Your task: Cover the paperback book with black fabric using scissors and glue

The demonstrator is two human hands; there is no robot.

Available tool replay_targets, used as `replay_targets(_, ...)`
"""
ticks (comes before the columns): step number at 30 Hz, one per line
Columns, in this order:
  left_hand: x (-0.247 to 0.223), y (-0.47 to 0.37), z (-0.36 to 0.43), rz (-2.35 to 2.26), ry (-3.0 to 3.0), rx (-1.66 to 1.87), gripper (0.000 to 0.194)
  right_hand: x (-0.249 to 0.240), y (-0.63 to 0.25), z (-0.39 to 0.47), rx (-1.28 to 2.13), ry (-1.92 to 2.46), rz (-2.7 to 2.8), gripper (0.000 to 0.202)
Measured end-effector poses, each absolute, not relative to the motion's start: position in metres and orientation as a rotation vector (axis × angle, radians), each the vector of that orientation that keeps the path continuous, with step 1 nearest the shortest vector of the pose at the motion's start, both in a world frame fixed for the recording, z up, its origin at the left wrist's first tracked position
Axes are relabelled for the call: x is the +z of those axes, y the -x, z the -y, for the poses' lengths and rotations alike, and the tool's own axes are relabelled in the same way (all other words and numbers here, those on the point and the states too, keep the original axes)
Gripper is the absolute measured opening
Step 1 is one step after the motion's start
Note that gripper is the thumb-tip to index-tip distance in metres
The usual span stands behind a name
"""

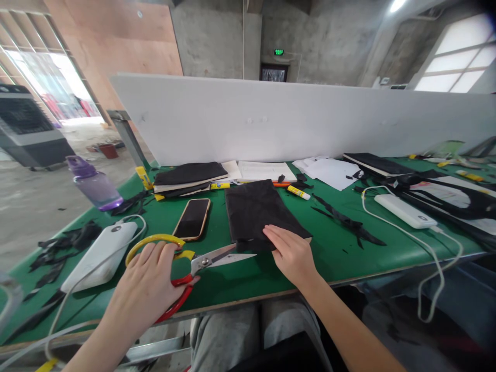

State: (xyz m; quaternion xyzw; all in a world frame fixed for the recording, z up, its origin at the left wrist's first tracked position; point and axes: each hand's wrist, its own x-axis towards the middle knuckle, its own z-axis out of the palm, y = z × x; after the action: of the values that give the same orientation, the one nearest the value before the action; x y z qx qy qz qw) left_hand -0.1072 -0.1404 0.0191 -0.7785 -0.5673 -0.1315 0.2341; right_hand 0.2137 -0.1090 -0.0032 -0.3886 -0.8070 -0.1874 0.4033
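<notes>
My left hand [149, 281] is closed around the handles of a pair of scissors [205, 262], one handle yellow and one red. The blades are parted slightly and point right, their tips close to the near edge of a book with a black cloth-like cover [258, 209]. That book lies flat in front of me, with a flap of black material along its near left edge. Resting on its near right part is my right hand [290, 253], fingers stretched out flat against the cover. The right thumb is hidden.
Left of the book lies a phone [192, 219], then a white power bank [99, 257] with a cable. Black scraps [346, 222], a glue stick [298, 192] and other books [189, 175] are spread over the green table [232, 281]. A purple bottle [95, 183] stands left; a white panel [248, 121] rises behind.
</notes>
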Motion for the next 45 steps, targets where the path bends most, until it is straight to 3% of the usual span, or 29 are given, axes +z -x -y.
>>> replay_targets(14, 0.023, 0.116, 0.154, 1.394, 1.907, -0.378, 0.025, -0.003, -0.214, 0.108, -0.442, 0.964, 2.031, 0.056)
replay_targets(21, 0.025, 0.119, 0.156, 1.391, 1.782, -0.273, 0.028, -0.004, -0.214, 0.108, -0.454, 0.973, 2.033, 0.054)
replay_targets(31, 0.03, 0.1, 0.149, 1.379, 1.846, -0.338, 0.017, -0.004, -0.214, 0.109, -0.445, 0.961, 2.026, 0.054)
replay_targets(45, 0.026, 0.087, 0.136, 1.378, 1.961, -0.434, 0.032, -0.004, -0.213, 0.108, -0.445, 0.933, 2.006, 0.055)
